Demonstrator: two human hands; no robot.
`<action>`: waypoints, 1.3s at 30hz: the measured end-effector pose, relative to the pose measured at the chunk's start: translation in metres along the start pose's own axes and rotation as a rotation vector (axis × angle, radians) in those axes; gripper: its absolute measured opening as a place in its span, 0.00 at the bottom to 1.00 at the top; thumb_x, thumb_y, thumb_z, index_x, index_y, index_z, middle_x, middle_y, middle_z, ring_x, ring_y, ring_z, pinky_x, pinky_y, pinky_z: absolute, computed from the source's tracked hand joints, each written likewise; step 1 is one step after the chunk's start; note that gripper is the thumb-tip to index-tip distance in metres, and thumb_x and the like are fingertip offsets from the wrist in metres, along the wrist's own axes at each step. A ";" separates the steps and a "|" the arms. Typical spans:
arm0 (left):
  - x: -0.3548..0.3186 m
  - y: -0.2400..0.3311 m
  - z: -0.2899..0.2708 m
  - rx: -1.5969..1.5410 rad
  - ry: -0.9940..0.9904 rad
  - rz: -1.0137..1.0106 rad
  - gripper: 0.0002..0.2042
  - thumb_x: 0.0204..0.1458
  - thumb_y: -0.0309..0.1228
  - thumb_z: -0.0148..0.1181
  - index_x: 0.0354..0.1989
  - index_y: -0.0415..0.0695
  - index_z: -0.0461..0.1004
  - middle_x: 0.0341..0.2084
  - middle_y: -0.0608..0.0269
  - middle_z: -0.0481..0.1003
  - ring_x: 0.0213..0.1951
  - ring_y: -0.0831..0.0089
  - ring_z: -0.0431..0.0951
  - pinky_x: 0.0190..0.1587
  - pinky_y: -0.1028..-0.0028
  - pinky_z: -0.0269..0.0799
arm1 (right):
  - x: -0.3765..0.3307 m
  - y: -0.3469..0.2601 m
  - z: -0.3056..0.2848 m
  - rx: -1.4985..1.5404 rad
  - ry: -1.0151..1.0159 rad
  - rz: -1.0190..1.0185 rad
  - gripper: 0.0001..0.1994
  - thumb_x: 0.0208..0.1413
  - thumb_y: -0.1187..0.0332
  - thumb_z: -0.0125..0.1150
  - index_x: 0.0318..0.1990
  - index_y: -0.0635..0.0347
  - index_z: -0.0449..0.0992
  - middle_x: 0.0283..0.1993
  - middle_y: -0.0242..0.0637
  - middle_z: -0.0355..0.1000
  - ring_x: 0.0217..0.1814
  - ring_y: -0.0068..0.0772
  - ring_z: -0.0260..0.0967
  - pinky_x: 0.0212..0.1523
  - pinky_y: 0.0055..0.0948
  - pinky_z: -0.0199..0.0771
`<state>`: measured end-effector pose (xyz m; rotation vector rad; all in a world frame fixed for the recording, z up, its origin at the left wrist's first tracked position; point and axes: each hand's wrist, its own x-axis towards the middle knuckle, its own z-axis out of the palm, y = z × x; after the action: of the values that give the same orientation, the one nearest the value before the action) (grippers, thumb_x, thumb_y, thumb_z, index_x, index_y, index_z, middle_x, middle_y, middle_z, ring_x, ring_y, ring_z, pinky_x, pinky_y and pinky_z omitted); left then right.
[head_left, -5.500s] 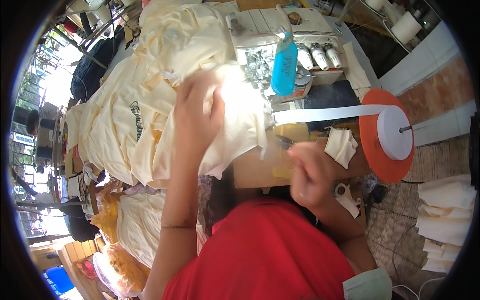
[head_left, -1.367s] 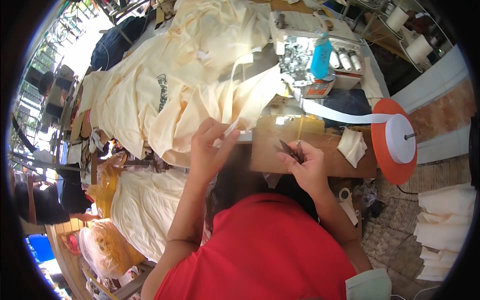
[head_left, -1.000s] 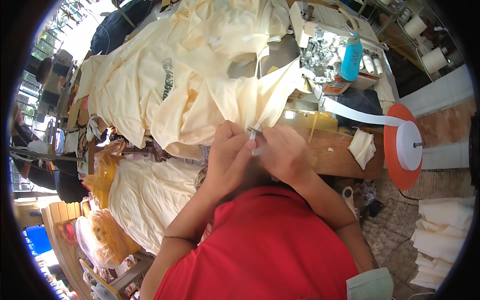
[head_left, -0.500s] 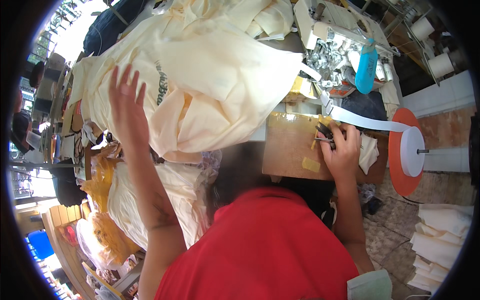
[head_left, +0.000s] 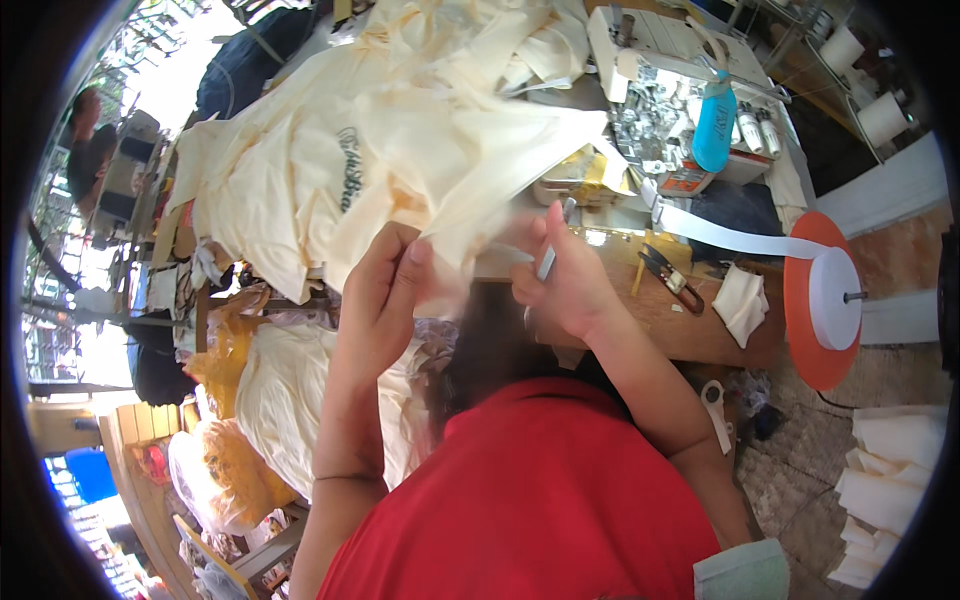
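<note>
A large piece of cream fabric (head_left: 290, 190) with dark printing lies spread across the table ahead of me. My left hand (head_left: 385, 285) is closed on its near edge, lifting a bunched fold toward me. Just right of that, my right hand (head_left: 570, 280) grips a slim silver metal tool (head_left: 546, 262); motion blur and my fingers hide its kind. It is close to the raised fabric, but I cannot tell whether they touch. On the brown board beside my right hand lie thread snips (head_left: 672, 278) with dark blades and a reddish handle.
A sewing machine (head_left: 665, 60) stands at the far right, with a blue bottle-shaped item (head_left: 714, 125) by it. White tape runs from a reel with an orange disc (head_left: 822, 300). A folded cream scrap (head_left: 742, 305) lies on the board. More cream cloth (head_left: 310, 390) hangs at lower left.
My right hand has moved left from the board, now holding the silver tool. My left hand has come down toward me and closed on the fabric. The snips now lie uncovered.
</note>
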<state>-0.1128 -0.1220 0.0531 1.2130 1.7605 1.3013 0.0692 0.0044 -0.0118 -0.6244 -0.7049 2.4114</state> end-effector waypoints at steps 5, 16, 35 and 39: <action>-0.002 0.026 -0.010 -0.134 -0.309 -0.142 0.12 0.69 0.35 0.49 0.40 0.38 0.74 0.28 0.77 0.70 0.32 0.87 0.66 0.35 0.82 0.63 | -0.010 0.017 -0.004 -0.072 -0.196 -0.046 0.08 0.63 0.68 0.65 0.41 0.61 0.73 0.25 0.27 0.67 0.19 0.17 0.58 0.22 0.22 0.58; 0.045 0.024 -0.077 0.287 -0.243 0.079 0.22 0.55 0.32 0.65 0.57 0.37 0.71 0.48 0.50 0.79 0.49 0.64 0.80 0.54 0.65 0.74 | -0.111 -0.053 -0.070 0.127 0.031 -0.078 0.24 0.70 0.61 0.48 0.65 0.71 0.65 0.59 0.51 0.72 0.60 0.41 0.73 0.59 0.42 0.77; 0.011 0.098 -0.086 0.106 -0.607 -0.188 0.41 0.51 0.52 0.71 0.64 0.33 0.65 0.51 0.59 0.76 0.51 0.73 0.75 0.55 0.73 0.71 | -0.147 -0.064 -0.011 -1.428 0.059 -0.302 0.13 0.57 0.68 0.63 0.45 0.69 0.79 0.31 0.51 0.78 0.36 0.48 0.77 0.44 0.40 0.74; -0.024 0.113 0.003 0.619 -0.787 0.044 0.43 0.54 0.59 0.62 0.57 0.23 0.63 0.36 0.38 0.78 0.41 0.51 0.80 0.44 0.64 0.74 | -0.115 -0.057 0.023 -0.686 -0.148 -0.251 0.17 0.65 0.68 0.58 0.56 0.69 0.71 0.31 0.47 0.79 0.15 0.21 0.58 0.19 0.23 0.60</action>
<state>-0.0663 -0.1332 0.1582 1.7793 1.5419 0.1733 0.1631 -0.0333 0.0706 -0.5688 -1.5984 1.9706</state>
